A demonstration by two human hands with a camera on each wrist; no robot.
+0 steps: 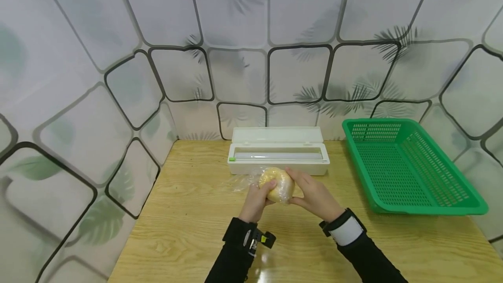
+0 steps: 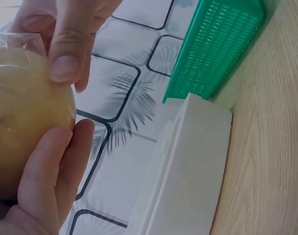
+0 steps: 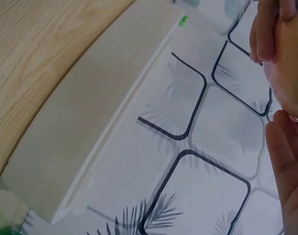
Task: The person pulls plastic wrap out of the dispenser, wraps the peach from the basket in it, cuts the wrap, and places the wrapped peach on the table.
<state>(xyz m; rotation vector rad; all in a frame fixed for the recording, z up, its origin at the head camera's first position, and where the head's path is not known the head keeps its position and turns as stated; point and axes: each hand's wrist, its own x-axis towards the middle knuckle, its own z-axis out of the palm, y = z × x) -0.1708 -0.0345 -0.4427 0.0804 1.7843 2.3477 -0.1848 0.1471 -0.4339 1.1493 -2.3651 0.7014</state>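
A round, pale yellow thing [image 1: 280, 185] in clear plastic film is held up over the table, in front of the white box; its kind is not plain under the wrap. My left hand [image 1: 254, 201] grips it from the left, thumb on the near face and fingers underneath. On the other side my right hand [image 1: 315, 194] holds its right edge between thumb and fingers. Loose film [image 1: 242, 181] sticks out to the left. In the left wrist view, right-hand fingers [image 2: 70, 49] lie against the wrapped surface.
The white film dispenser box [image 1: 278, 167] stands at the table's back, lid raised, a film roll [image 1: 278, 156] inside and a green slider [image 1: 232, 159] at its left. A green perforated basket [image 1: 412, 174] sits to the right. Patterned wall covering [image 1: 239, 73] rises behind the wooden table [image 1: 177, 213].
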